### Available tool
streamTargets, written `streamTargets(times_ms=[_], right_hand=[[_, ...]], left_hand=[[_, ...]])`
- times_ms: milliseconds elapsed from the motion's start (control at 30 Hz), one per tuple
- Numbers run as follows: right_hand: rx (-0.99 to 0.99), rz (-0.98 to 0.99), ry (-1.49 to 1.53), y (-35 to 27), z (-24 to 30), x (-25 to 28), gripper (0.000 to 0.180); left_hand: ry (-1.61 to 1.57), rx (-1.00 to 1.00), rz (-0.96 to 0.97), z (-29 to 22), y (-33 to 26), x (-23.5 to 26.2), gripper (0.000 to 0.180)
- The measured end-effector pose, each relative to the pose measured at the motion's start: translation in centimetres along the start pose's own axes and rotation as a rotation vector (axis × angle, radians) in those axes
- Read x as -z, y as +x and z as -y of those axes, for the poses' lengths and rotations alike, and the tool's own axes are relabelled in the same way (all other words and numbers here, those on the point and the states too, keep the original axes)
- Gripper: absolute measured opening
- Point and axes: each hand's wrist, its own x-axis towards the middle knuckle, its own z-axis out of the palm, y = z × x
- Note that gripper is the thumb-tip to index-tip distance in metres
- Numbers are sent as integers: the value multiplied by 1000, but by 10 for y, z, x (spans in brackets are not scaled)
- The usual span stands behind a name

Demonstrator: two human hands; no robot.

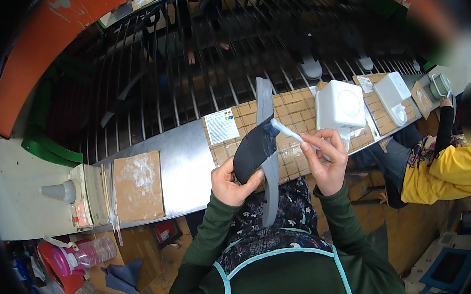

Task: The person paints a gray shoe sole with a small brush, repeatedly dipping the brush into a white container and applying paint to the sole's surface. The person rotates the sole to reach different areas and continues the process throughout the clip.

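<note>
My left hand (230,185) is closed round a slipper (252,154) with a black upper and a thick grey sole. The slipper is held on its side, its sole edge running up and down in front of me. Between the thumb and fingers of my right hand (328,158) is a slim white brush (288,133), much like a toothbrush. Its head meets the slipper where the black upper joins the sole; the bristles are too small to make out. A cardboard sheet (298,161) marked with dark lines lies beneath, on the metal bench.
To the right stand a white plastic container (339,104) and another white container (392,97). Beyond the bench runs a rack of metal bars (158,92) with grey soles on it. Stained cardboard (138,186) lies left. A co-worker in yellow (439,174) sits at right.
</note>
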Motion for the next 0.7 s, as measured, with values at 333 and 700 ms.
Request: streamTargets(times_ms=[333, 700], right_hand=[[259, -151, -185, 19, -1, 8, 27], [304, -16, -180, 23, -6, 17, 23]], left_hand=[[32, -10, 47, -7, 2, 3, 33], [144, -74, 32, -12, 7, 5, 30]])
